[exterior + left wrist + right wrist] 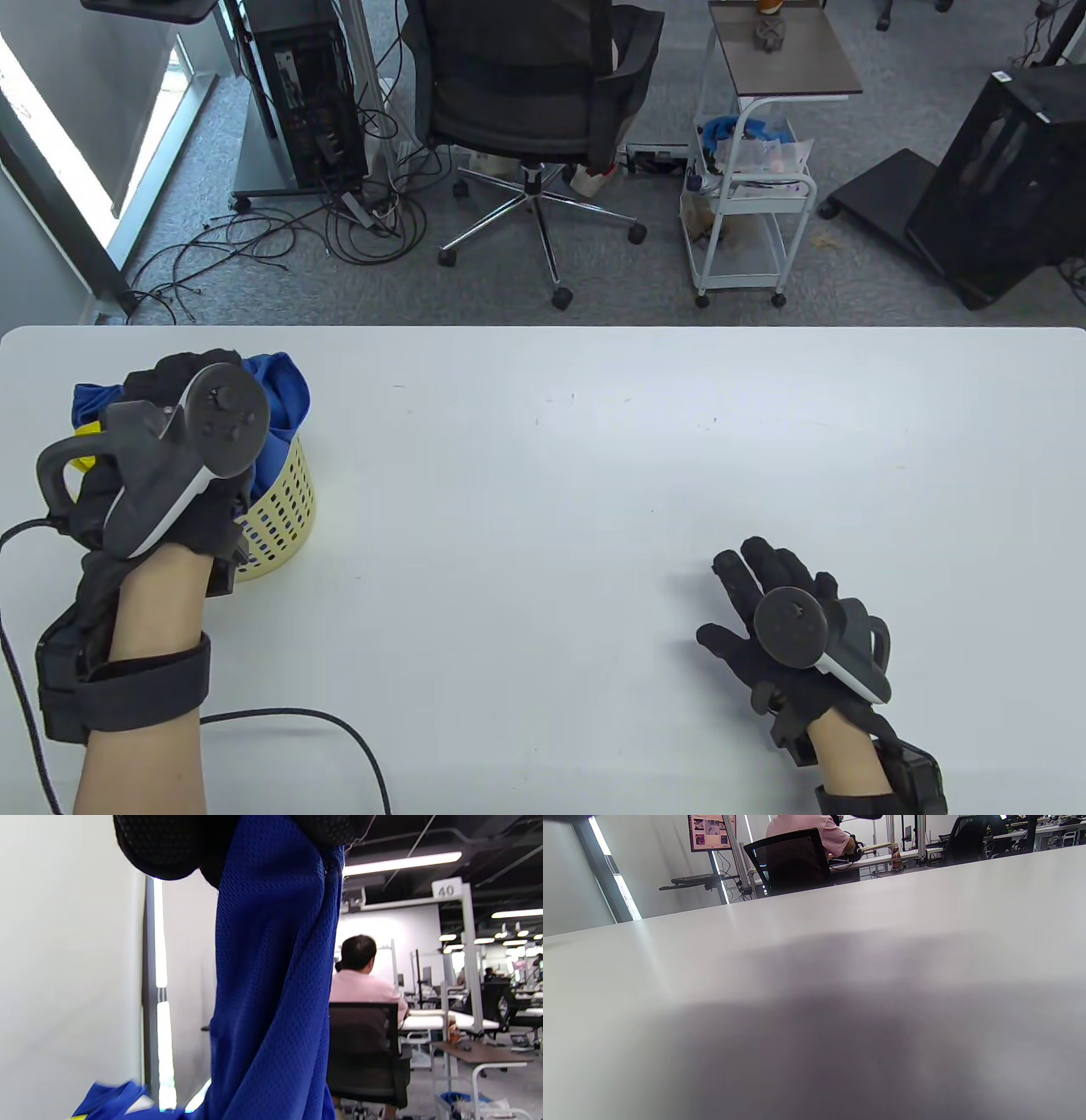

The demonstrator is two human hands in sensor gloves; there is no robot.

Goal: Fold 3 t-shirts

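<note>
On the white surface, the left hand is above the yellow basket, seemingly gripping the blue t-shirt hanging beneath it; right hand rests flat, fingers spread

White table bears a yellow basket; right hand seemingly rests flat.

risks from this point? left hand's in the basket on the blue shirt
1. The basket is light and near the table's left edge; the left hand pulling the blue shirt could tip or drag it, since the right hand rests flat far away.
2. Other shirts lie under it; they may snag and come out too.
</note>
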